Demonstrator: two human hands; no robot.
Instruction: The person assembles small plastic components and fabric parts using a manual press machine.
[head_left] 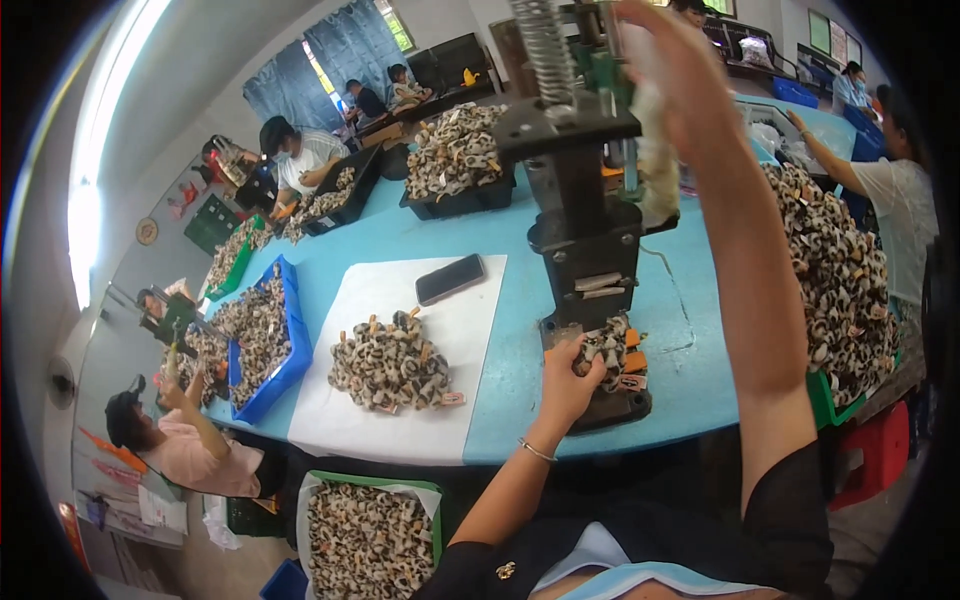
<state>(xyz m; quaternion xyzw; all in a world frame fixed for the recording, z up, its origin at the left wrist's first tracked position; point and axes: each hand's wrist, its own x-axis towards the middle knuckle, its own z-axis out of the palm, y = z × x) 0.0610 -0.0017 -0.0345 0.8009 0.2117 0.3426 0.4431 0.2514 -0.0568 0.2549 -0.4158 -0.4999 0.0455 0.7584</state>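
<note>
The small mottled plush piece in black, white and tan sits on the base of the dark metal press, right in front of you, with orange bits and a pale tag showing at its right side. Your left hand is at that piece, thumb and fingers closed around its near side; a thin bracelet circles your left wrist. Your right hand is raised high beside the top of the press, blurred and partly cut off by the upper edge, so you cannot tell whether its fingers are apart or clamped on anything. To the left of the press, a heap of similar pieces lies on a white sheet, with a dark phone just behind it. All this stands on the light blue table. Farther left is a filled blue tray; behind the sheet, a heaped black tray. A large pile rises at the right, and a green-rimmed tray of pieces sits below the near edge. Co-workers sit around the table, one in a pink top at left.
</note>
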